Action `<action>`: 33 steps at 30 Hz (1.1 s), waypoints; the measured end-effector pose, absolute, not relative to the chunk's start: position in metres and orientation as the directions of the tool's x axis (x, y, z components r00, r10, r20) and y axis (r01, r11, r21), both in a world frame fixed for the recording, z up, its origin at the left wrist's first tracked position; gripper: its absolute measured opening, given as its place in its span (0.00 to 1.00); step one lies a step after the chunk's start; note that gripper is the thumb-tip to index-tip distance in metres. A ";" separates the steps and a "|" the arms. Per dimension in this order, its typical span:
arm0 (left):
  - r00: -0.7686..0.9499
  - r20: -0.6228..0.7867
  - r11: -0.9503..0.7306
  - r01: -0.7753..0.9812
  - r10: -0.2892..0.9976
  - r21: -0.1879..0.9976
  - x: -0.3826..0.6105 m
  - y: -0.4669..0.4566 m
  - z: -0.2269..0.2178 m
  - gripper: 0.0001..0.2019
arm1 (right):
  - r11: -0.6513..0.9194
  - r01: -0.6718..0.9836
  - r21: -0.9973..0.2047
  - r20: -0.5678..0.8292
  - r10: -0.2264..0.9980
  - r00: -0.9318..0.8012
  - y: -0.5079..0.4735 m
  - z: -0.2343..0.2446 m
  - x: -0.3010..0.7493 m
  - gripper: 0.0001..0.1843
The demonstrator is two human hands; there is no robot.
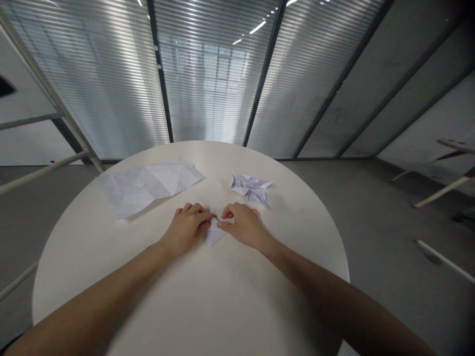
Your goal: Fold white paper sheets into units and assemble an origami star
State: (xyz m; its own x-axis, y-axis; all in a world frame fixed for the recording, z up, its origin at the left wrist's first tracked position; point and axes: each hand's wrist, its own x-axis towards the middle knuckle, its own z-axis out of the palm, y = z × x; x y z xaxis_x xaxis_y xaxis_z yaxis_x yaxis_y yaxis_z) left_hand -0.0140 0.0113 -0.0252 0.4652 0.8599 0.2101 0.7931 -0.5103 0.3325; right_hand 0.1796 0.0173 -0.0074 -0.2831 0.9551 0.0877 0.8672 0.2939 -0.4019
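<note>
Where both hands press it, the folded paper [214,234] lies small, white, creased.

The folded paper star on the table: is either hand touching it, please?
No, the paper star lies apart beyond the right hand, which with the left hand holds a smaller folded paper.

Nothing readable here, honestly. The creased sheets [148,185], the folded paper star [252,188] and the small folded piece [213,236] are all plain white paper. The round table [222,296] is just a blank top. No lettering, logos or numbers that I can make out.
</note>
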 end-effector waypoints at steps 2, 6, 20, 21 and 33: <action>0.459 0.190 -0.496 0.789 0.868 0.361 -0.015 0.015 -0.027 0.14 | 0.308 0.864 -0.398 0.113 0.951 -0.287 0.016 -0.008 0.180 0.10; 0.439 0.146 -0.457 0.780 0.887 0.429 -0.017 0.021 -0.030 0.12 | 0.346 0.838 -0.422 0.133 0.938 -0.321 0.015 -0.011 0.180 0.08; 0.424 0.146 -0.435 0.737 0.894 0.517 -0.020 0.022 -0.032 0.09 | 0.332 0.795 -0.507 0.064 0.935 -0.350 0.012 -0.011 0.175 0.13; 0.422 0.149 -0.434 0.736 0.894 0.520 -0.020 0.021 -0.031 0.09 | 0.334 0.795 -0.506 0.061 0.934 -0.353 0.012 -0.011 0.175 0.12; 0.356 0.168 -0.365 0.610 0.919 0.704 -0.018 0.014 -0.033 0.12 | 0.269 0.701 -0.660 0.019 0.940 -0.342 0.016 -0.012 0.173 0.08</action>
